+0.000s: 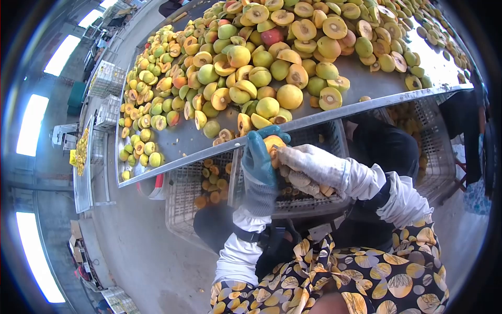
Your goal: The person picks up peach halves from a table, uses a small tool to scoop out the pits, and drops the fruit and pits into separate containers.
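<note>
My left hand (260, 159), in a blue coated glove, is closed around a yellow peach half (273, 144) just below the metal table's front edge. The cut side, with a brownish middle, faces my right hand (308, 170). That hand wears a whitish knit glove, its thumb and forefinger against the peach and its other fingers curled. From the curled fingers sticks out a pale, wood-coloured end (327, 190), which looks like a tool's handle; the tool's tip is hidden. Both hands are above a plastic crate (293, 209).
A metal table (314, 119) carries a big heap of halved and whole peaches (246, 68). Beneath it stand a crate with peach halves (180, 196) at left and another crate (436, 141) at right. White crates (107, 78) and a second table (83, 180) are farther left.
</note>
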Demonstrator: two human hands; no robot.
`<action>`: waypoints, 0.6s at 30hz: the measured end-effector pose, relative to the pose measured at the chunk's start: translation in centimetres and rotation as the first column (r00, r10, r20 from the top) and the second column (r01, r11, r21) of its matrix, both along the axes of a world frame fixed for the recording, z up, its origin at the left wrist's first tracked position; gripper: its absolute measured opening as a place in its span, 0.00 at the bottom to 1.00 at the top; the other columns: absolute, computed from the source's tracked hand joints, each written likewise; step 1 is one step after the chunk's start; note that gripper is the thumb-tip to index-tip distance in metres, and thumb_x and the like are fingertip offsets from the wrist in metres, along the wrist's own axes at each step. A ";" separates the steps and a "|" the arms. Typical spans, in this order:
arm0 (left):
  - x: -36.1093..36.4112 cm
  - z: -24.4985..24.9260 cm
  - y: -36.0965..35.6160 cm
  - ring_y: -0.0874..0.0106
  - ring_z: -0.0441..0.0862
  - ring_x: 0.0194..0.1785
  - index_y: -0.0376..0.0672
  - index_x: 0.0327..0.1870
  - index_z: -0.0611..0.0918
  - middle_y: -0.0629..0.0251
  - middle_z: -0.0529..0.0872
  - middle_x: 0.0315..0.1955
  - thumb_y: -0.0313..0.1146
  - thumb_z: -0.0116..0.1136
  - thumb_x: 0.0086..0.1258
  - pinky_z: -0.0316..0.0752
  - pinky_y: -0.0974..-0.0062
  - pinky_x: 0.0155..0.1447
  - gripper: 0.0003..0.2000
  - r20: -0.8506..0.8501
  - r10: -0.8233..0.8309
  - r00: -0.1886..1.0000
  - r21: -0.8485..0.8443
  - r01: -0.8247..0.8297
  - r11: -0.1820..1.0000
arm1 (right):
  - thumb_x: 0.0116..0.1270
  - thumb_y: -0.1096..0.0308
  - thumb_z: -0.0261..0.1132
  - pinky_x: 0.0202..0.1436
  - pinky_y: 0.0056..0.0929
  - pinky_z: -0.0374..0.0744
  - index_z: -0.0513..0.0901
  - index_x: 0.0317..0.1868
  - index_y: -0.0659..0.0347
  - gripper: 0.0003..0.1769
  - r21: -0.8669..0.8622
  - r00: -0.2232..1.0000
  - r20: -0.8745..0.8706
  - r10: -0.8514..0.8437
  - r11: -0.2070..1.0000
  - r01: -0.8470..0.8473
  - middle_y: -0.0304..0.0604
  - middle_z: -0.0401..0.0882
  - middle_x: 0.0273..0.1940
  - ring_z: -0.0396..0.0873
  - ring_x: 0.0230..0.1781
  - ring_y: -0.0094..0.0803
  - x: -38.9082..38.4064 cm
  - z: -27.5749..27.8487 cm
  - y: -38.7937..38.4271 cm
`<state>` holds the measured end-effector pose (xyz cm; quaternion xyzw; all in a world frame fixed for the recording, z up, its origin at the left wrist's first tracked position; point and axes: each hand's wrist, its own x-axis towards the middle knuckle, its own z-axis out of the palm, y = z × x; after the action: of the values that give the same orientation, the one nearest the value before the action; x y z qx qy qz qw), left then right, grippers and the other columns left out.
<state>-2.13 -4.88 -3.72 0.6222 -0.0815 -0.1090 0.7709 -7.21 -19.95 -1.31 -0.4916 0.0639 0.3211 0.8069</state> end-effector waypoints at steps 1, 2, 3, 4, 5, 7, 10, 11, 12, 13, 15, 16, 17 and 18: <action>0.0 0.1 -0.1 0.68 0.86 0.41 0.35 0.57 0.80 0.55 0.88 0.40 0.58 0.33 0.85 0.82 0.71 0.50 0.32 0.051 0.013 0.999 0.041 -0.015 0.999 | 0.77 0.36 0.54 0.10 0.22 0.67 0.76 0.40 0.61 0.31 -0.081 0.998 0.065 0.005 0.997 0.001 0.34 0.70 0.16 0.67 0.09 0.21 0.0 0.2 0.1; 0.0 0.2 -0.3 0.68 0.86 0.42 0.35 0.56 0.80 0.55 0.88 0.40 0.57 0.33 0.85 0.82 0.71 0.50 0.32 0.101 0.024 0.995 0.083 -0.032 0.996 | 0.77 0.37 0.54 0.10 0.22 0.66 0.76 0.40 0.61 0.31 -0.160 0.992 0.129 0.013 0.987 0.008 0.34 0.70 0.17 0.67 0.09 0.21 -0.1 0.5 0.1; 0.0 0.2 -0.4 0.68 0.87 0.42 0.35 0.56 0.80 0.55 0.88 0.40 0.57 0.33 0.85 0.82 0.71 0.50 0.31 0.152 0.032 0.988 0.123 -0.051 0.991 | 0.77 0.37 0.54 0.10 0.22 0.66 0.76 0.40 0.61 0.31 -0.238 0.981 0.192 0.027 0.971 0.020 0.34 0.70 0.17 0.67 0.09 0.22 -0.1 0.7 0.2; 0.2 0.3 -0.4 0.68 0.87 0.42 0.34 0.56 0.80 0.55 0.88 0.40 0.57 0.33 0.85 0.82 0.71 0.50 0.31 0.153 0.005 0.988 0.111 -0.022 0.994 | 0.78 0.37 0.54 0.10 0.22 0.67 0.76 0.40 0.61 0.31 -0.140 0.993 0.114 0.037 0.990 -0.021 0.34 0.70 0.17 0.67 0.09 0.22 0.1 0.7 -0.1; 0.4 0.4 -0.3 0.68 0.87 0.43 0.34 0.56 0.81 0.55 0.88 0.40 0.56 0.33 0.85 0.82 0.71 0.50 0.31 0.153 -0.023 0.988 0.099 0.008 0.995 | 0.78 0.37 0.53 0.10 0.22 0.67 0.77 0.41 0.61 0.31 -0.039 0.998 0.036 0.054 0.998 -0.053 0.35 0.71 0.18 0.68 0.09 0.22 0.4 0.5 -0.8; 0.7 0.3 -0.2 0.67 0.87 0.43 0.34 0.56 0.81 0.54 0.89 0.40 0.56 0.34 0.86 0.82 0.71 0.51 0.31 0.149 -0.067 0.987 0.101 0.052 0.994 | 0.79 0.38 0.52 0.10 0.23 0.69 0.77 0.41 0.61 0.30 0.050 0.995 -0.032 0.091 0.995 -0.089 0.35 0.71 0.18 0.68 0.09 0.23 0.6 0.2 -1.2; 1.1 0.1 0.0 0.67 0.87 0.44 0.34 0.56 0.81 0.55 0.89 0.40 0.55 0.34 0.86 0.81 0.70 0.52 0.30 0.184 -0.116 0.976 0.167 0.086 0.982 | 0.78 0.38 0.52 0.09 0.22 0.67 0.76 0.41 0.60 0.29 -0.285 0.967 0.246 0.064 0.958 0.009 0.33 0.69 0.18 0.66 0.09 0.21 0.1 0.0 -0.2; 1.3 0.2 0.2 0.67 0.87 0.44 0.34 0.56 0.81 0.55 0.89 0.40 0.55 0.34 0.86 0.81 0.71 0.52 0.30 0.224 -0.133 0.965 0.203 0.088 0.975 | 0.78 0.37 0.53 0.09 0.21 0.65 0.76 0.40 0.58 0.29 -0.228 0.976 0.208 0.067 0.973 -0.019 0.32 0.69 0.17 0.66 0.09 0.20 0.3 -0.4 -0.3; 1.4 0.2 0.3 0.67 0.87 0.44 0.34 0.56 0.81 0.55 0.89 0.40 0.55 0.34 0.86 0.81 0.71 0.52 0.30 0.261 -0.154 0.953 0.240 0.091 0.967 | 0.78 0.37 0.53 0.09 0.22 0.65 0.76 0.40 0.58 0.29 0.074 0.993 0.060 0.101 0.992 -0.106 0.31 0.69 0.17 0.66 0.09 0.20 0.5 -1.1 -0.6; 1.4 0.1 0.2 0.66 0.87 0.42 0.32 0.55 0.81 0.54 0.89 0.40 0.59 0.35 0.84 0.83 0.69 0.52 0.34 0.317 -0.160 0.935 0.212 0.094 0.973 | 0.78 0.37 0.53 0.09 0.22 0.66 0.76 0.40 0.57 0.29 0.377 0.981 -0.077 0.180 0.916 -0.138 0.31 0.69 0.17 0.66 0.09 0.19 0.7 -1.9 -1.0; 1.8 0.3 0.3 0.67 0.87 0.43 0.33 0.54 0.81 0.54 0.89 0.40 0.59 0.34 0.84 0.83 0.69 0.52 0.33 0.251 -0.251 0.935 0.150 0.219 0.964 | 0.78 0.37 0.54 0.09 0.22 0.65 0.75 0.39 0.57 0.28 0.691 0.931 -0.188 0.313 0.716 -0.101 0.30 0.70 0.17 0.67 0.10 0.18 0.8 -2.1 -1.3; 2.1 0.4 0.4 0.67 0.87 0.43 0.33 0.54 0.81 0.54 0.89 0.40 0.59 0.34 0.84 0.83 0.70 0.53 0.33 0.225 -0.295 0.929 0.114 0.276 0.954 | 0.78 0.38 0.54 0.09 0.22 0.65 0.75 0.39 0.57 0.28 0.512 0.956 -0.145 0.255 0.846 -0.148 0.30 0.69 0.17 0.67 0.10 0.18 0.7 -1.8 -1.5; 2.4 0.1 0.4 0.67 0.87 0.44 0.34 0.54 0.82 0.55 0.89 0.41 0.59 0.34 0.85 0.83 0.70 0.53 0.33 0.106 -0.304 0.947 0.051 0.300 0.952 | 0.78 0.38 0.55 0.09 0.22 0.64 0.75 0.39 0.57 0.28 0.308 0.974 -0.088 0.207 0.936 -0.171 0.30 0.69 0.16 0.67 0.10 0.19 0.6 -0.3 -1.6; 2.7 0.0 0.6 0.67 0.87 0.44 0.34 0.53 0.82 0.56 0.89 0.41 0.58 0.34 0.85 0.83 0.70 0.53 0.32 0.100 -0.325 0.940 0.093 0.316 0.944 | 0.78 0.38 0.55 0.09 0.22 0.64 0.76 0.39 0.57 0.27 0.089 0.985 -0.019 0.171 0.982 -0.169 0.31 0.69 0.16 0.67 0.09 0.19 0.6 0.5 -1.7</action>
<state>0.54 -4.30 -3.72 0.6346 -0.2214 -0.2005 0.7128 -6.61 -21.63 -0.79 -0.4554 0.0183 0.3977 0.7963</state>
